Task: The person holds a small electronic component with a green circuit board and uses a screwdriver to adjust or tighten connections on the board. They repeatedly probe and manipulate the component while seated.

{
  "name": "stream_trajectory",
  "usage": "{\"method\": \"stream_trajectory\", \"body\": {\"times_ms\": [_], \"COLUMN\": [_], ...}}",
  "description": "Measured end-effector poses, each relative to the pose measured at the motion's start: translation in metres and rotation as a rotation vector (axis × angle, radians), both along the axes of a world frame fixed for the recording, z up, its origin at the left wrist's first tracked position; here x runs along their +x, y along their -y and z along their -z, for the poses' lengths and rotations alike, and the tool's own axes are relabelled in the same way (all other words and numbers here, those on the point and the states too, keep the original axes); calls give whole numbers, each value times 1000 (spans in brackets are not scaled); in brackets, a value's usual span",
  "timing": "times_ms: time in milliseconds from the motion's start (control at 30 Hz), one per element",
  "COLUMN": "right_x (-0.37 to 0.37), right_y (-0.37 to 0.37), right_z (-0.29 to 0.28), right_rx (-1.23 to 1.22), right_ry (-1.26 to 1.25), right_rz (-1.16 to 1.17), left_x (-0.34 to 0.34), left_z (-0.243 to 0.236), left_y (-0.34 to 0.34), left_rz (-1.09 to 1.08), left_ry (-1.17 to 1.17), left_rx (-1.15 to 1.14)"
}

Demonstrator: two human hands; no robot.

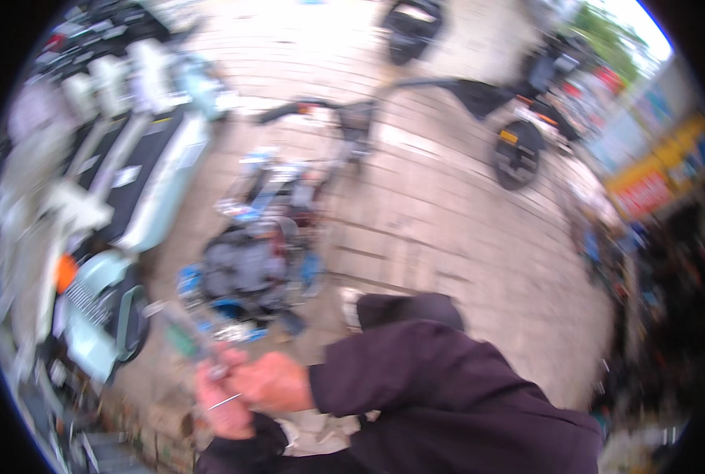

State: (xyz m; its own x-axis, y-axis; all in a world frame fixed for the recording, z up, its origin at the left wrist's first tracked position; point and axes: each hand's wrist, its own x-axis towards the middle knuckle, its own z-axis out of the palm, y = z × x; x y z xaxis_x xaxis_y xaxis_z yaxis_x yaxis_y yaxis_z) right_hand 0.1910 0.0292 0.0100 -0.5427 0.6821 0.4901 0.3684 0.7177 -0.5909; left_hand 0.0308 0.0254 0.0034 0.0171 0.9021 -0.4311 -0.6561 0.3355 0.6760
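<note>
My left hand (pixel 224 407) and my right hand (pixel 275 384) are together at the lower left, both blurred by motion and with fingers closed. A long, narrow grey and green thing (pixel 180 333) sticks out from between them toward the upper left; its kind is too smeared to make out. Across the fingers of my left hand lies a thin, shiny metal rod (pixel 224 401). Which hand bears the weight cannot be told. Just beyond the hands, a heap of small parts and dark grey pieces (pixel 246 265) with blue bits lies on the paved ground (pixel 463 237).
Pale mint and white scooter body panels (pixel 167 186) stand in a row on the left. Nearer is a mint part with a spring (pixel 103 312). Black handlebars (pixel 313 109) and a dark wheel (pixel 518 154) lie ahead. Dark clutter (pixel 668 276) and a yellow-red sign (pixel 644 193) line the right.
</note>
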Motion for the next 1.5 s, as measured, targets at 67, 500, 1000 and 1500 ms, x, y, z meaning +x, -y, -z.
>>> {"method": "stream_trajectory", "body": {"times_ms": [67,500,1000,1500], "right_x": [0,-4,-8,-11], "right_y": [2,-7,6,-8], "right_z": [-8,-25,-39,-48], "right_rx": [18,148,-856,-1310], "right_ry": [134,178,-409,-645], "right_rz": [73,-58,12,122], "left_x": [2,-10,-22,-14], "left_z": [0,5,-8,-19], "left_y": [3,6,0,1], "left_rz": [40,87,95,-92], "left_ry": [218,370,278,326], "left_rx": [-16,-36,46,49]}}
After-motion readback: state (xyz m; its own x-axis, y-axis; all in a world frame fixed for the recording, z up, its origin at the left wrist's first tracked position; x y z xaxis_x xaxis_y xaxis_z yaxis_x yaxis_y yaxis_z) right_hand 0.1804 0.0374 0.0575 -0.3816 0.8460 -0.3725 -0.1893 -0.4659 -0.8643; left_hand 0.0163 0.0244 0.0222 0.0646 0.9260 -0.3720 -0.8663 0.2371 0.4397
